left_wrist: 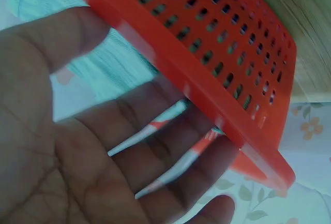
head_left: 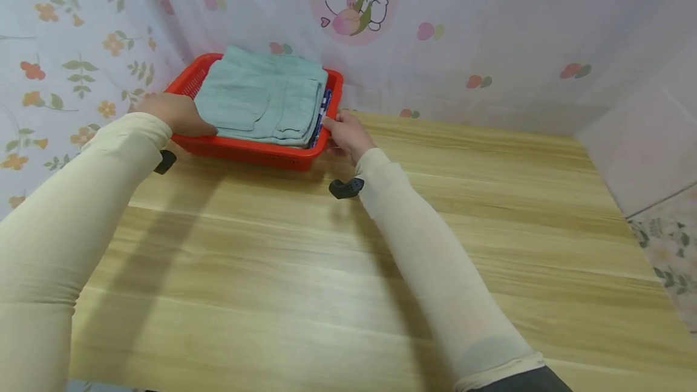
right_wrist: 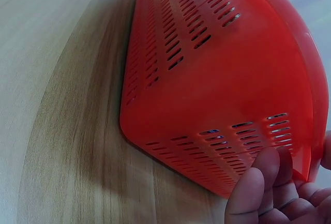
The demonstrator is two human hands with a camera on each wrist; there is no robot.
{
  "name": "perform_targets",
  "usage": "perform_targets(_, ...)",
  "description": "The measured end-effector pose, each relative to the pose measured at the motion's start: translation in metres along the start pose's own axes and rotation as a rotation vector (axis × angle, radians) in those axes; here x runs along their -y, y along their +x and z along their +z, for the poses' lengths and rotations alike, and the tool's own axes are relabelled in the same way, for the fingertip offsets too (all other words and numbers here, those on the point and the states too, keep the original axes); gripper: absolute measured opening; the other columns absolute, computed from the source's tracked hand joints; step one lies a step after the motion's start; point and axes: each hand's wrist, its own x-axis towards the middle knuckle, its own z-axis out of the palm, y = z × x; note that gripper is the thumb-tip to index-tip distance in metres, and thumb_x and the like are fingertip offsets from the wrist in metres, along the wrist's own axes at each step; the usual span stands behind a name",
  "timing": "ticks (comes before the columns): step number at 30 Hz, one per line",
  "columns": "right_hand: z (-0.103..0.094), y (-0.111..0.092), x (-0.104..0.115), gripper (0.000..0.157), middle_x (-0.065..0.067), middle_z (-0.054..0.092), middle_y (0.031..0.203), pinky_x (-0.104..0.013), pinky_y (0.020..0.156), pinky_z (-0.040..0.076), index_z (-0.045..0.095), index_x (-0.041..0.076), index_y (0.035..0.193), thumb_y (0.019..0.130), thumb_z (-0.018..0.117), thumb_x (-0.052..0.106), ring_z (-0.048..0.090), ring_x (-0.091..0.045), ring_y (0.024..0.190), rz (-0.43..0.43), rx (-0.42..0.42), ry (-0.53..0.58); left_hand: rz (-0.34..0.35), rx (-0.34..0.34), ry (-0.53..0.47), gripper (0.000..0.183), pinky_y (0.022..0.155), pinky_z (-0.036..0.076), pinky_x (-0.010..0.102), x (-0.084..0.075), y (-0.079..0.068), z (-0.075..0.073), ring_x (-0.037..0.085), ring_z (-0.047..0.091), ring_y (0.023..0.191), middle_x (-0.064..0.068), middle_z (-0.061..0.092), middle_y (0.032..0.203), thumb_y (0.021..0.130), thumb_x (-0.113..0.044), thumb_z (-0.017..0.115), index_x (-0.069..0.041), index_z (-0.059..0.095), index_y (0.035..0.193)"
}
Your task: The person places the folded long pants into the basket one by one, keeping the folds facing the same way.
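A red plastic basket (head_left: 245,150) with slotted walls sits on the table. A folded pair of light blue-green jeans (head_left: 250,89) fills most of it. Dark blue and white patterned cloth (head_left: 325,104) shows beneath the jeans at the right side. At the basket's front left corner my left hand (head_left: 176,115) holds the rim, its fingertips hidden behind the rim in the left wrist view. My right hand (head_left: 350,135) grips the right rim near the front corner, thumb on top. Curled fingers (right_wrist: 266,169) of that hand lie against the slotted outer wall.
The wooden table (head_left: 348,271) extends forward and right of the basket. A white curtain (head_left: 490,35) with printed fruit and a rabbit hangs behind the basket. Floral cloth (head_left: 49,77) hangs close on the left.
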Motion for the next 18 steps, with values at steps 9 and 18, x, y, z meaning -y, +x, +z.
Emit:
perform_targets(9, -0.001, 0.001, 0.000, 0.025, -0.005, 0.062, 0.093, -0.036, 0.076, 0.051, 0.054, 0.014, 0.111, 0.094, 0.051, 0.031, 0.056, -0.019, 0.069, 0.007, -0.003, 0.015, -0.041, 0.113, -0.040, 0.078, 0.078, 0.040, 0.051, -0.002, 0.024, -0.007, 0.038, 0.041, 0.099, 0.019, 0.051, 0.101, 0.073, -0.056, 0.061, 0.006, 0.050, 0.118)
perform_targets(18, 0.000, -0.001, 0.000, 0.027, -0.007, 0.061, 0.092, -0.040, 0.082, 0.049, 0.054, 0.012, 0.111, 0.094, 0.051, 0.032, 0.056, -0.019, 0.067, -0.009, -0.002, 0.013, -0.062, 0.069, -0.029, 0.086, 0.081, 0.039, 0.058, 0.009, 0.037, 0.001, 0.042, 0.041, 0.101, 0.021, 0.052, 0.104, 0.068, -0.064, 0.063, 0.005, 0.051, 0.118)
